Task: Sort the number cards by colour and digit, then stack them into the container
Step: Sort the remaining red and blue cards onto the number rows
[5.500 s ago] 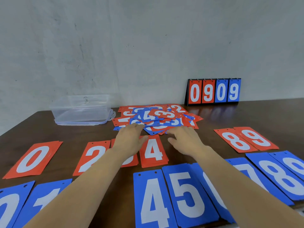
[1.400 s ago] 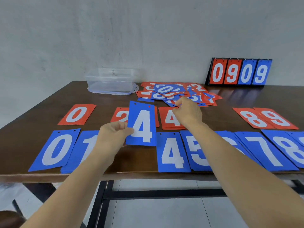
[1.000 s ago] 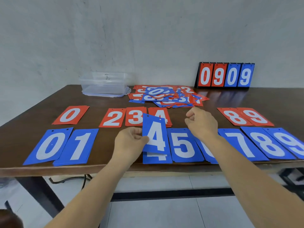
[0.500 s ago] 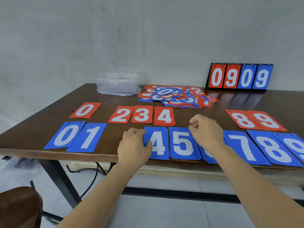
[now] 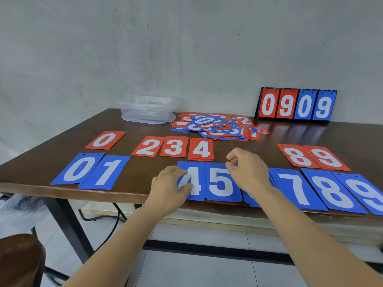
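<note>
**Asker:** Where are your hands?

**Me:** My left hand (image 5: 169, 188) lies on the blue 4 card (image 5: 196, 183) at the table's (image 5: 141, 172) near edge, thumb across its face. I cannot tell whether the fingers grip it. My right hand (image 5: 248, 172) hovers over the blue 5 card (image 5: 219, 183) just beside it, fingers loosely curled, holding nothing.

**Asker:** And the other cards?

**Me:** Blue cards (image 5: 298, 189) line the near edge, with red cards (image 5: 174, 147) in the row behind. An unsorted pile (image 5: 215, 127) lies near the far edge, just beside the clear container (image 5: 147, 109) toward the far left corner.
</note>
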{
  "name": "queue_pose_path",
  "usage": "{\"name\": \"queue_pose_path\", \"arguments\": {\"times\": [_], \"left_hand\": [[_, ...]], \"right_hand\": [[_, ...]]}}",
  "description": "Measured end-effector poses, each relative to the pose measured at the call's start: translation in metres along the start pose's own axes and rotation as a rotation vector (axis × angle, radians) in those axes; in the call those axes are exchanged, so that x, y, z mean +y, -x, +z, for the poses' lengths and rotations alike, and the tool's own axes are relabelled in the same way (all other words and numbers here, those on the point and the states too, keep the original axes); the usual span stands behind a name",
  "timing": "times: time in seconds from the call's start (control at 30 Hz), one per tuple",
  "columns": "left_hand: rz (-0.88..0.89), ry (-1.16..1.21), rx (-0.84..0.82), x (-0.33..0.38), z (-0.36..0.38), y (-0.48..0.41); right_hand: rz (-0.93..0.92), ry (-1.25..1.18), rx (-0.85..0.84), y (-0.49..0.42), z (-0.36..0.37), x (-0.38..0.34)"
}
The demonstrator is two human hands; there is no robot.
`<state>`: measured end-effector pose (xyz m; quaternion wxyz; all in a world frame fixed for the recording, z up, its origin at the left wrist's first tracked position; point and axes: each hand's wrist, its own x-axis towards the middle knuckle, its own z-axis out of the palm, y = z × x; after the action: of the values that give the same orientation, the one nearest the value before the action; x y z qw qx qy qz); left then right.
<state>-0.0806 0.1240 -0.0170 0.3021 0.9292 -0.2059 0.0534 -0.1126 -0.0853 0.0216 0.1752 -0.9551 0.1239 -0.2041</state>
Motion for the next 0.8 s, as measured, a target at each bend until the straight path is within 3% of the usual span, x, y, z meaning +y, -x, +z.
{"name": "queue_pose_path", "arguments": {"times": [0.4,0.8], "left_hand": [[0.027,-0.022,0.067,0.007,-0.019,-0.103],[0.063,-0.004,-0.053,-0.02,-0.004,-0.257]], "right_hand": [[0.035,0.08,-0.034,-0.068,0.005,0.002],[0.177,0.138,-0.064,-0.186,0.046,0.014]]}}
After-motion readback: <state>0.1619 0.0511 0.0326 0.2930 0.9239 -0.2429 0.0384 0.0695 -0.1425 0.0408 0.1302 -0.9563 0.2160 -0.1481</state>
